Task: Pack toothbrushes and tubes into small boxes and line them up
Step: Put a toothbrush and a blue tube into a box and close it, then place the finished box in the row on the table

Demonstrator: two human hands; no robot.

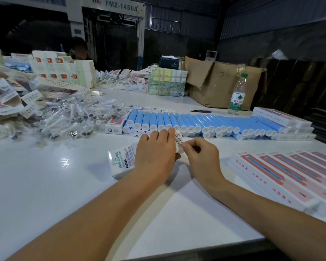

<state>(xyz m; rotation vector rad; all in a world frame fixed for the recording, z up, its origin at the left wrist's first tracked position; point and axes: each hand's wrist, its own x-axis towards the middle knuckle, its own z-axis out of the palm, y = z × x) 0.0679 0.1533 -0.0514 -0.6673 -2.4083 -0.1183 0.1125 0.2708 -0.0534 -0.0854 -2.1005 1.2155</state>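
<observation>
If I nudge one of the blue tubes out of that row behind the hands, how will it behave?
The blue tubes look round and smooth, so one would probably roll sideways once freed. They lie packed side by side, some stacked, so neighbours may shift too. Their straight shape suggests they are stiff rather than floppy; weight cannot be judged.

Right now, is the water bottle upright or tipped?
Upright: the water bottle stands on its base on the table, green cap on top.

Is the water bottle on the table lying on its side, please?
No, the water bottle stands upright with its green cap on top, beside the cardboard box.
</observation>
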